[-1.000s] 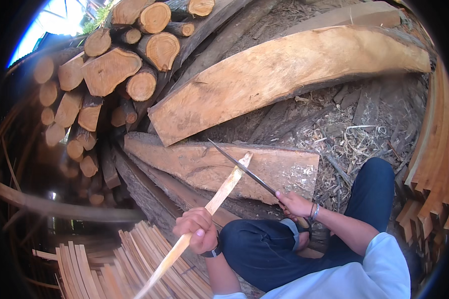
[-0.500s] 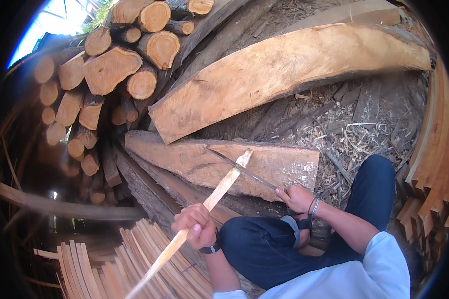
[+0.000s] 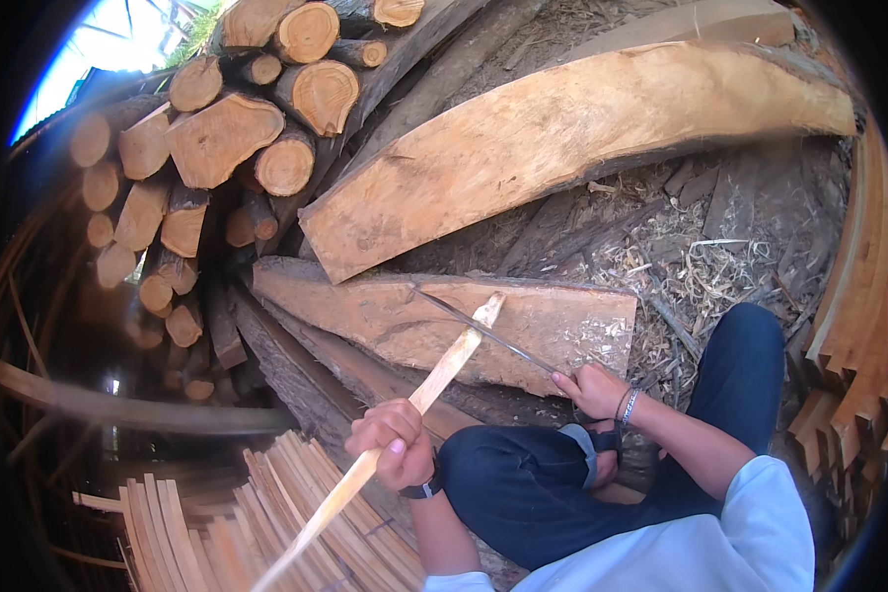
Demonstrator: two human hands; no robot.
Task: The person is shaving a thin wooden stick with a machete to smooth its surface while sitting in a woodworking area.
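My left hand is wrapped round a long, pale wooden stick, which slants from the lower left up to the right. Its far end, narrowed by a notch, lies over a flat wooden plank in front of me. In my right hand is a long, thin-bladed knife, its handle hidden by my fingers. The blade points to the far left and crosses the stick just below the notch, seeming to touch it. Pale shavings lie on the plank's right end.
A big curved slab lies beyond the plank. Stacked logs fill the far left. Thin wooden strips are piled at the near left, and cut boards stand at the right. Wood shavings cover the ground beyond my knee.
The whole view has shifted slightly. Both hands keep their grips, and the knife stays across the stick near its notched end, with hardly any movement.
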